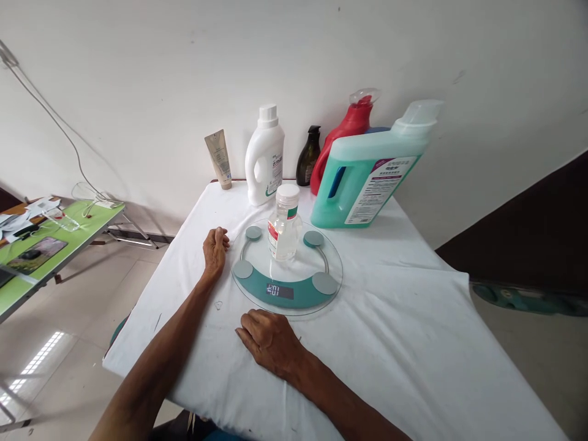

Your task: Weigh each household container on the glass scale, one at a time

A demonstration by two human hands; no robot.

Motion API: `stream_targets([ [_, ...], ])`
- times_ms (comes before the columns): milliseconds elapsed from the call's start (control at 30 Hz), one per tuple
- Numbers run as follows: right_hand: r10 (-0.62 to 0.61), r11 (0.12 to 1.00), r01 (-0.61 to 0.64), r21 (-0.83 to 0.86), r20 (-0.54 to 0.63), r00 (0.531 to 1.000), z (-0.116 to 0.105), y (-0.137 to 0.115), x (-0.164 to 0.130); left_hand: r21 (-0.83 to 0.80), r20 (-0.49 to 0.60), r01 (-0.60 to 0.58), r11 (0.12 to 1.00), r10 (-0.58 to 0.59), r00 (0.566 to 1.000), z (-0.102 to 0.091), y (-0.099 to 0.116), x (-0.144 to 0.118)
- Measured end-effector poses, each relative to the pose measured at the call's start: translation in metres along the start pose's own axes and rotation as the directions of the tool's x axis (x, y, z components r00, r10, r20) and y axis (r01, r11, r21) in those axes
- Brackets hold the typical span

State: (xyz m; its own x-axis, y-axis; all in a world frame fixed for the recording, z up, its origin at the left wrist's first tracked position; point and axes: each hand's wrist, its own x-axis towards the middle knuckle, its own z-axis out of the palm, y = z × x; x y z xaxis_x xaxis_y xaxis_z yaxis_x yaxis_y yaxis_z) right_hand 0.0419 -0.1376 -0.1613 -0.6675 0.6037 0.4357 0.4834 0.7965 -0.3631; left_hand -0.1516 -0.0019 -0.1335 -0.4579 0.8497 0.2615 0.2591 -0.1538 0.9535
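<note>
A round glass scale (257, 299) with a teal band and a lit digital display lies on the white tablecloth. Upright on it stands a clear bottle (287, 236) with a white cap, a red and green label and pale liquid inside. My left hand (215, 250) rests on the cloth just left of the scale, its fingers curled in. In front of the scale's near edge lies my right hand (270, 339), closed loosely on the cloth with nothing visible in it. Neither hand touches the bottle.
Along the wall stand a beige tube (218, 160), a white jug (275, 147), a dark pump bottle (309, 160), a red bottle (337, 133) and a large green jug (344, 211). At far left, a green table (94, 219) holds papers and a plastic bottle.
</note>
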Motion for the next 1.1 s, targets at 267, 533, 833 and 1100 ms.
stream_targets([
  [267,-0.001,1.000,0.001,-0.002,-0.024,1.000,-0.0019,-0.0014,-0.0021,0.067,0.053,0.010,0.998,-0.014,0.999,0.0001,0.0050,0.0004],
  [533,-0.029,1.000,0.028,-0.015,-0.092,0.995,-0.0008,-0.0008,-0.0010,0.109,0.097,0.000,0.994,-0.011,0.995,-0.0001,0.0011,0.0024],
  [833,-0.033,0.999,0.031,-0.018,-0.115,0.993,-0.0021,-0.0006,-0.0009,0.122,0.089,0.041,0.992,-0.052,0.995,-0.0001,-0.0010,0.0042],
  [1100,-0.043,0.999,0.040,-0.027,-0.113,0.993,-0.0008,-0.0006,-0.0009,0.133,0.103,0.039,0.990,-0.053,0.993,0.0003,-0.0033,0.0050],
])
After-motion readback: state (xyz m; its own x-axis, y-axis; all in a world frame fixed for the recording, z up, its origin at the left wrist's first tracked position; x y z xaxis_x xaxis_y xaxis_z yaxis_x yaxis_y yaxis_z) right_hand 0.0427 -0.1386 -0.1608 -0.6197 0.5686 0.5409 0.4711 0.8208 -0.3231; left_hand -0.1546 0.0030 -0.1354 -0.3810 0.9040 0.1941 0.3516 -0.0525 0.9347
